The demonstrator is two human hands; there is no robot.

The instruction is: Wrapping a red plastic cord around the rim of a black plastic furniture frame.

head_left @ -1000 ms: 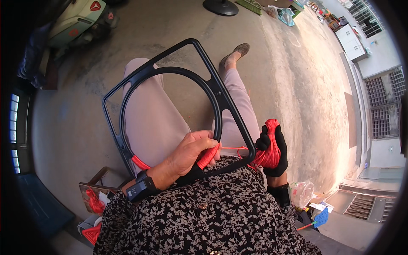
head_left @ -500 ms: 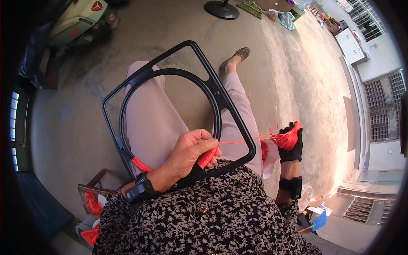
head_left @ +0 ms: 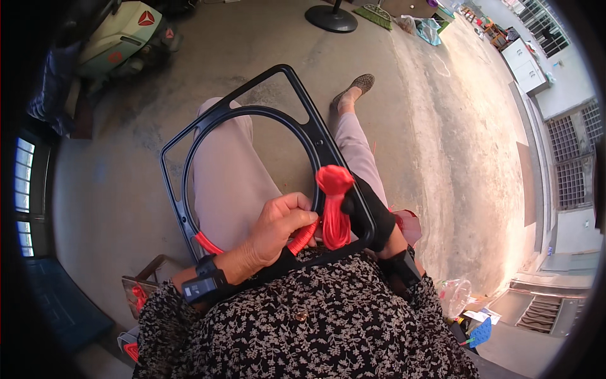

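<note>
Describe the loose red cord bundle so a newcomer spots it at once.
Find the large black frame with the big round opening. Near its lower right corner, beside that opening, is the red cord bundle. Unlike the red wrapping wound tightly around the frame, it is a loose hank with a rounded, gathered top.

No words or numbers can be read, only a round red emblem [head_left: 146, 18] on a pale machine [head_left: 112, 39].
</note>
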